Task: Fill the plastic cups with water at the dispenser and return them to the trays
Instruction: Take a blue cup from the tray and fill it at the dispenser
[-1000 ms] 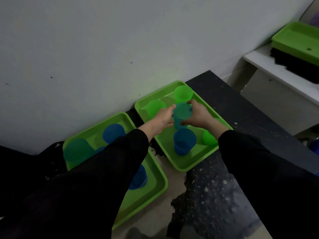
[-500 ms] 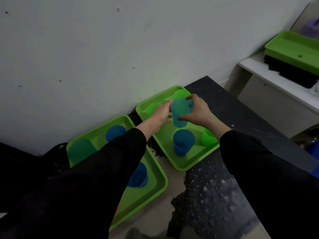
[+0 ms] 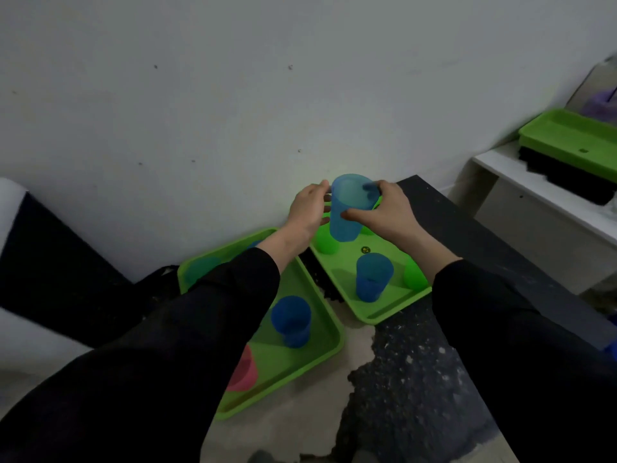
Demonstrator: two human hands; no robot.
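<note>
Blue cup (image 3: pixel 349 208) held mouth up in both my hands at about twelve o'clock ahead of me, raised above the far end of the right tray (image 3: pixel 384 314). My left hand (image 3: pixel 309 208) clasps its side from nine o'clock, fingertips near the rim. My right hand (image 3: pixel 387 212) grips from three o'clock, thumb across the front and fingers curled over the rim. On the tray below, a second blue cup (image 3: pixel 372 277) stands at six o'clock of the held one, a green cup (image 3: pixel 325 243) at seven and a second green cup (image 3: pixel 414 275) at five. The left tray (image 3: pixel 320 359), at seven o'clock just beside the right one, carries a dark blue cup (image 3: pixel 292 320) and a pink cup (image 3: pixel 245 370) partly hidden by my sleeve (image 3: pixel 200 329). A spare tray (image 3: pixel 567 138) sits on a white shelf (image 3: pixel 521 175) at two o'clock. Whether the held cup has water in it cannot be told.
</note>
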